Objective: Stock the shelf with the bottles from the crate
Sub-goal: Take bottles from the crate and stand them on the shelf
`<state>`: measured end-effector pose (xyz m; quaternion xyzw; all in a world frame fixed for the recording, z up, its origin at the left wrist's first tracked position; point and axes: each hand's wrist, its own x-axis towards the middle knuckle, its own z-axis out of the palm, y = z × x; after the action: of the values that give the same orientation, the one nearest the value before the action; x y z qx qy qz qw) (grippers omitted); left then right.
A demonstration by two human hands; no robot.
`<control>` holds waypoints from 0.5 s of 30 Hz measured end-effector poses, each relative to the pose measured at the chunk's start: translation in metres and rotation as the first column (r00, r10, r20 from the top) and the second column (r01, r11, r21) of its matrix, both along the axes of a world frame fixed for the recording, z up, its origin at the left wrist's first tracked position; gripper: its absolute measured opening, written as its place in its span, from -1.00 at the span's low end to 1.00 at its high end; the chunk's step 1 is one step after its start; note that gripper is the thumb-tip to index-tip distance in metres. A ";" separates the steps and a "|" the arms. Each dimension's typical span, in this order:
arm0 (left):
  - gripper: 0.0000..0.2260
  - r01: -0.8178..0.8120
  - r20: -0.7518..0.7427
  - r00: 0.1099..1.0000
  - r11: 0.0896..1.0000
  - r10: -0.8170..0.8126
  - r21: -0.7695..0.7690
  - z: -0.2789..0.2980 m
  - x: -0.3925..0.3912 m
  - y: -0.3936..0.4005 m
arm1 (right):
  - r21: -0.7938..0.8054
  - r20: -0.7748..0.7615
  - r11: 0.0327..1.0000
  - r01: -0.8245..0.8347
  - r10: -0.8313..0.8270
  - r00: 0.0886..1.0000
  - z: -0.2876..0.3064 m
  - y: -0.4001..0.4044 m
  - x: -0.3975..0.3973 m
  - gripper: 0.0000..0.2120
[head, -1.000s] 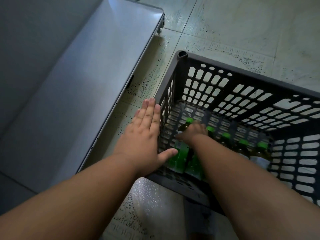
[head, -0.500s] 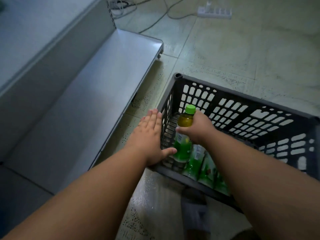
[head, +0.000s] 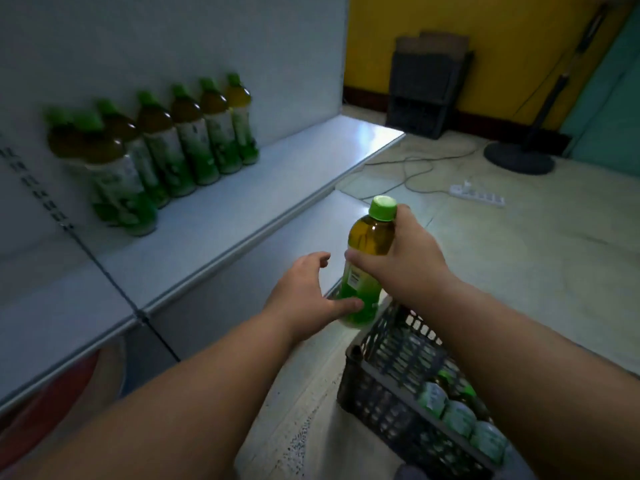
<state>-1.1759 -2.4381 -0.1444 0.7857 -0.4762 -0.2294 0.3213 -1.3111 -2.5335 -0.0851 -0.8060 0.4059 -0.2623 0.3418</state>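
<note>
Up above the dark lattice-walled plastic crate point(head: 388, 393), the right hand point(head: 405, 265) wraps its fingers around the shoulder of a clear bottle point(head: 367, 261) with a green cap, amber liquid and a green label, held nearly upright. The left hand point(head: 304, 299) reaches beside it with fingers spread, thumb touching the bottle's lower label. On the smooth pale metal shelf point(head: 242, 188), a blurred row of bottles point(head: 162, 147) stands against the back panel; those in the crate are partly hidden by the right forearm.
</note>
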 end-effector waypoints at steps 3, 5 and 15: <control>-0.10 -0.040 -0.004 0.999 0.999 0.040 -0.016 0.028 0.029 0.030 | -0.059 0.021 0.995 -0.082 0.083 0.996 0.032 0.024 0.033 -0.46; -0.11 -0.084 0.012 0.996 0.996 0.085 -0.028 0.040 0.049 0.044 | -0.095 0.028 0.989 -0.115 0.118 0.993 0.047 0.034 0.057 -0.46; -0.02 -0.233 0.186 0.953 0.971 0.240 -0.054 0.039 0.173 0.044 | -0.104 0.152 0.939 -0.328 0.341 0.928 0.054 0.017 0.204 -0.45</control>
<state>-1.0025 -2.3939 -0.1057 0.8502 -0.4109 -0.1054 0.3118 -1.1073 -2.5165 -0.0308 -0.8510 0.2222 -0.2825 0.3830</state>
